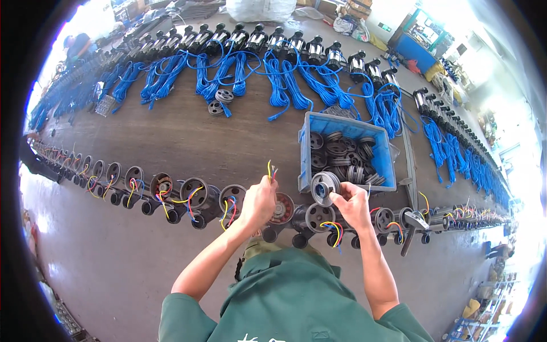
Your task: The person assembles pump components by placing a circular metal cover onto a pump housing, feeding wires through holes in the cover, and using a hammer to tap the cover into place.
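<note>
My left hand (258, 200) is closed around a bunch of coloured wires (270, 170), whose yellow, red and blue ends stick up above the fingers. Beside it lies a cylindrical motor housing (282, 208) with its reddish-brown winding exposed at the end. In my right hand (353, 204) is a round grey metal end cap (321, 188) with a raised hub, gripped at its edge by thumb and fingers. This cap is in front of the near wall of a blue plastic crate (305, 159), which holds many similar caps (342, 151).
A long row of motor housings (194, 192) with loose wires runs along the near table edge. Black pump units (239, 37) with coiled blue cables (211, 85) line the far side. A hammer (417, 221) lies at the right. Two loose caps (216, 107) sit on the brown tabletop (154, 125).
</note>
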Demonstrator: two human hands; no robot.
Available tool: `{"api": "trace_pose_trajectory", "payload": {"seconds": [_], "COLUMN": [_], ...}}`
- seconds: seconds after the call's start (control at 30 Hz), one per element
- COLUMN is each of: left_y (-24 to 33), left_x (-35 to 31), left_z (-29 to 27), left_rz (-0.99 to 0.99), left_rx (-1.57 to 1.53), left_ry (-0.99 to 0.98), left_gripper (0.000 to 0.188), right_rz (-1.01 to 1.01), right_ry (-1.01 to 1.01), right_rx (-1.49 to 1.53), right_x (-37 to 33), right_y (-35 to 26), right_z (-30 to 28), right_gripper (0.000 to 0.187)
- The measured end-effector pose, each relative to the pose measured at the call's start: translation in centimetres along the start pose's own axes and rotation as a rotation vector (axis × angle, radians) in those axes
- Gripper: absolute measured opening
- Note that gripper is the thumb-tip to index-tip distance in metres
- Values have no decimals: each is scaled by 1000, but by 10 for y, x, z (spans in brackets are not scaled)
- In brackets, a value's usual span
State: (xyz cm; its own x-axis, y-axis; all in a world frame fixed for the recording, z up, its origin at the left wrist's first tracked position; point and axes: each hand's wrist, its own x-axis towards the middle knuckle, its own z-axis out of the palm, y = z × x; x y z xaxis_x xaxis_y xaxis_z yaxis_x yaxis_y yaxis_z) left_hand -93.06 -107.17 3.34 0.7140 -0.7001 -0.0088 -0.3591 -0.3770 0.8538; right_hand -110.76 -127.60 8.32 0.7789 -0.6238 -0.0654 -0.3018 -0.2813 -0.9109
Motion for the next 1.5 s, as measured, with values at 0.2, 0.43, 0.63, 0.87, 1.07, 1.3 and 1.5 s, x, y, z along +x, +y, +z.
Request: {"api": "trace_pose_trajectory", "payload": {"seconds": [0.2,0.43,0.63,0.87,1.07,1.3,1.5], "left_y": [-6,-3,-9,-6,-7,4,-21], "left_x": [-13,-10,-13,0,5,25,2], "left_z": [12,-6,-11,-15,-8,-12,8], "left_rz": [271,309,305,316,329,229,-253], "left_rx": [151,169,46,-12,28,-3,-543], "left_ry": [196,-49,-36,-20,-54,-229,-157], "left_gripper": [27,22,15,13,14,21,38], "right_rz": [-34,-50,-30,-30,23,-225,-713], "right_ry": [-92,-165,-236,-242,-262,-257,-228], "right_rx": [93,57,25,43,96,-214,-525], "right_x": [17,25,32,35,33,18,14], "right_y": [-6,-1,0,9,1,-33,-33], "right_z": [13,15,18,10,16,24,41], "right_gripper": [17,18,17,17,18,21,26]}}
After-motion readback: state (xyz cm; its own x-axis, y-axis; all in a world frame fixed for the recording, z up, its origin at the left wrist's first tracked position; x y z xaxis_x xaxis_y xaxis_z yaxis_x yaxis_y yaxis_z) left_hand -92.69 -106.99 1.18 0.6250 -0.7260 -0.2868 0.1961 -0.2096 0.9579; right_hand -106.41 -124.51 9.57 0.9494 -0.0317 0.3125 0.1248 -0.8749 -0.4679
